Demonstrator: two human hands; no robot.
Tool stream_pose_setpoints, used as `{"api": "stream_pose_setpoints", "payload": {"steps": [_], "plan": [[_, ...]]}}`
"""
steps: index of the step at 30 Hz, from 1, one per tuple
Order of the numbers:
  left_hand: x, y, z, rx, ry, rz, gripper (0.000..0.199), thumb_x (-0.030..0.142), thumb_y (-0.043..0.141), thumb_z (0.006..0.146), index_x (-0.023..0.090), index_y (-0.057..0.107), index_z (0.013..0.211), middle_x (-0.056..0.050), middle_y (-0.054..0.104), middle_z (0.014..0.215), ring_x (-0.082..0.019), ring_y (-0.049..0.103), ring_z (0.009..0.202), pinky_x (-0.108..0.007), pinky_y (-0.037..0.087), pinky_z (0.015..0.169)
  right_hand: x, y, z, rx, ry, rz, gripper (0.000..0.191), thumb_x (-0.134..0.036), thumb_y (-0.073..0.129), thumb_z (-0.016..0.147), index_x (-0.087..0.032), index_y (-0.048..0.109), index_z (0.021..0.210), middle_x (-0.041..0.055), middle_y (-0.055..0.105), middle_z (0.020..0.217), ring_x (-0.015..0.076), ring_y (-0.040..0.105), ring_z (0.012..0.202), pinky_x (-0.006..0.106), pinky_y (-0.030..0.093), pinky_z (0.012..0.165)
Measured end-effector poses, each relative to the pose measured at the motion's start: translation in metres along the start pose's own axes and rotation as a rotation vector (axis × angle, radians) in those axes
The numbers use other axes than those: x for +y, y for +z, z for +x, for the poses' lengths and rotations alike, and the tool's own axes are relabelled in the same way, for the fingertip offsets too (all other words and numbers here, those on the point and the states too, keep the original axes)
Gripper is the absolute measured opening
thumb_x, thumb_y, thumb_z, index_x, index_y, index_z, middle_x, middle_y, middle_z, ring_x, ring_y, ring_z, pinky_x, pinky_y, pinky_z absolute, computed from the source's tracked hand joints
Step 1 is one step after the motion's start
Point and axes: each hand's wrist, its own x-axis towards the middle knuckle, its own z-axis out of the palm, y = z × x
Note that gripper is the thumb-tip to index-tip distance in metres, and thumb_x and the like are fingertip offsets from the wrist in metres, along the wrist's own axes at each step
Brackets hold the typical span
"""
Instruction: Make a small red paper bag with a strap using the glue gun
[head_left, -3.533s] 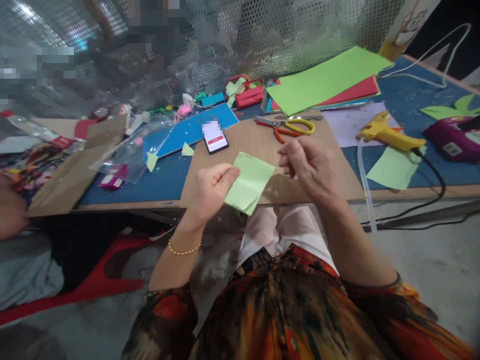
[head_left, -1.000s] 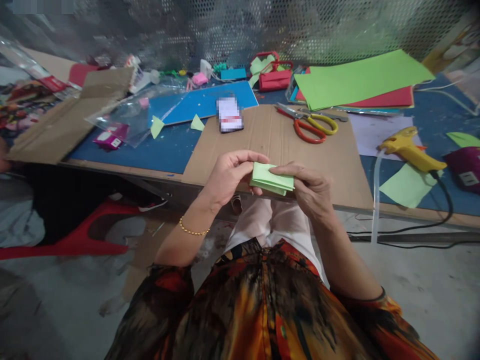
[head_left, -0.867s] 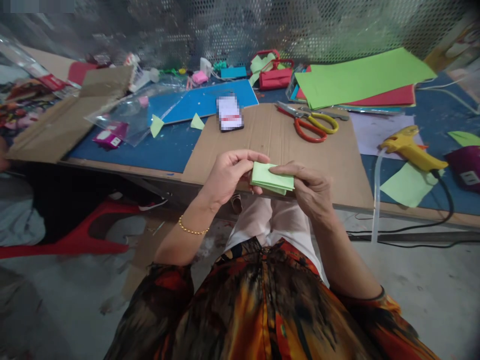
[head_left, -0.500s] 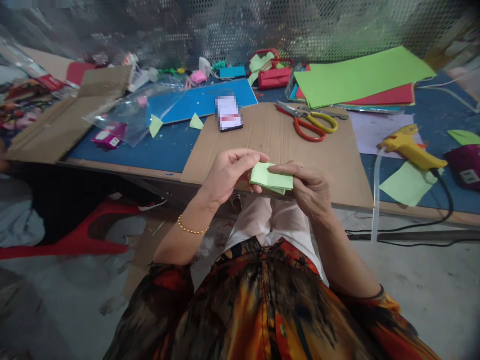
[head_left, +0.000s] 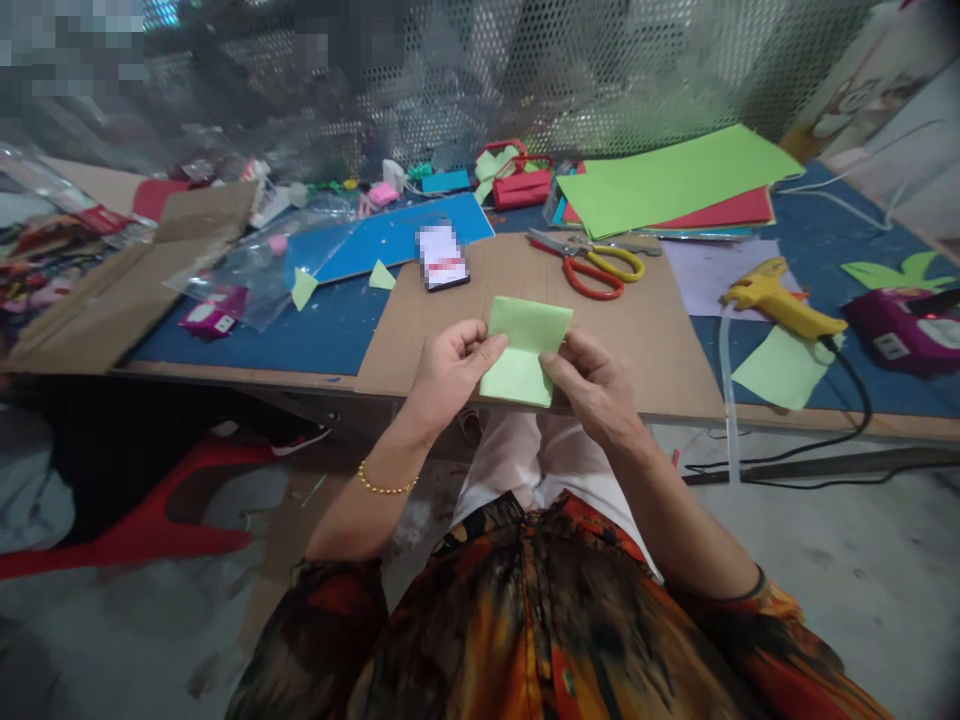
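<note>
A light green paper point(head_left: 525, 345) with a crease across its middle is held between my two hands, over the front edge of a brown cardboard sheet point(head_left: 630, 345). My left hand point(head_left: 457, 365) pinches its left side, thumb on top. On its right side my right hand point(head_left: 589, 375) grips the paper, the thumb near the crease. Behind the hands lie a phone point(head_left: 442, 258) and red-and-yellow-handled scissors point(head_left: 592, 275), the blades pointing left.
A yellow glue gun point(head_left: 787, 298) with a black cord lies at the right, beside a green paper piece point(head_left: 787, 368). Large green sheets point(head_left: 675, 180) are at the back right. A clear plastic bag and flattened cardboard point(head_left: 187, 240) cover the left side.
The small folded green paper has been opened out into a taller creased sheet. Both hands now hold its sides. The camera view has shifted a little.
</note>
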Motion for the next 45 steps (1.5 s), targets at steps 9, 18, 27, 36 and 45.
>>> {"api": "stream_pose_setpoints", "payload": {"steps": [9, 18, 27, 36, 45], "plan": [[-0.003, -0.003, -0.002, 0.052, 0.043, 0.071, 0.048, 0.06, 0.092, 0.075, 0.018, 0.067, 0.07, 0.001, 0.061, 0.066, -0.011, 0.053, 0.06, -0.024, 0.045, 0.055, -0.005, 0.004, 0.005, -0.008, 0.002, -0.04, 0.056, -0.075, 0.081, 0.08, -0.02, 0.073, 0.085, -0.0036, 0.057, 0.065, 0.0084, 0.046, 0.054, 0.023, 0.037, 0.046], [-0.007, -0.001, -0.004, 0.087, 0.061, 0.147, 0.04, 0.049, 0.085, 0.082, 0.019, 0.062, 0.068, 0.002, 0.056, 0.064, -0.011, 0.049, 0.061, -0.024, 0.039, 0.055, 0.004, 0.003, 0.008, 0.079, -0.074, -0.167, 0.053, -0.071, 0.078, 0.084, -0.02, 0.069, 0.073, -0.002, 0.055, 0.063, 0.0112, 0.048, 0.058, 0.025, 0.039, 0.051], [-0.006, 0.005, -0.004, 0.025, 0.028, 0.048, 0.052, 0.067, 0.089, 0.076, 0.019, 0.069, 0.079, 0.0, 0.065, 0.072, -0.012, 0.055, 0.065, -0.025, 0.049, 0.06, 0.002, 0.004, 0.01, 0.159, -0.154, -0.236, 0.05, -0.066, 0.074, 0.088, -0.022, 0.062, 0.068, -0.0022, 0.048, 0.061, 0.0119, 0.044, 0.059, 0.026, 0.041, 0.054], [-0.006, 0.007, -0.008, 0.069, 0.02, 0.137, 0.055, 0.07, 0.084, 0.081, 0.021, 0.062, 0.067, 0.004, 0.048, 0.057, -0.01, 0.043, 0.049, -0.022, 0.033, 0.039, 0.0, 0.007, 0.01, 0.102, -0.098, -0.136, 0.053, -0.07, 0.077, 0.085, -0.022, 0.061, 0.068, -0.0039, 0.046, 0.058, 0.0102, 0.041, 0.054, 0.025, 0.037, 0.049], [-0.006, 0.004, -0.007, 0.056, 0.04, 0.187, 0.059, 0.073, 0.08, 0.084, 0.021, 0.059, 0.066, 0.004, 0.045, 0.057, -0.009, 0.04, 0.049, -0.022, 0.028, 0.038, -0.001, 0.008, 0.011, 0.104, -0.053, -0.07, 0.063, -0.08, 0.08, 0.078, -0.023, 0.056, 0.065, -0.0049, 0.044, 0.055, 0.0085, 0.037, 0.05, 0.024, 0.033, 0.045]]}}
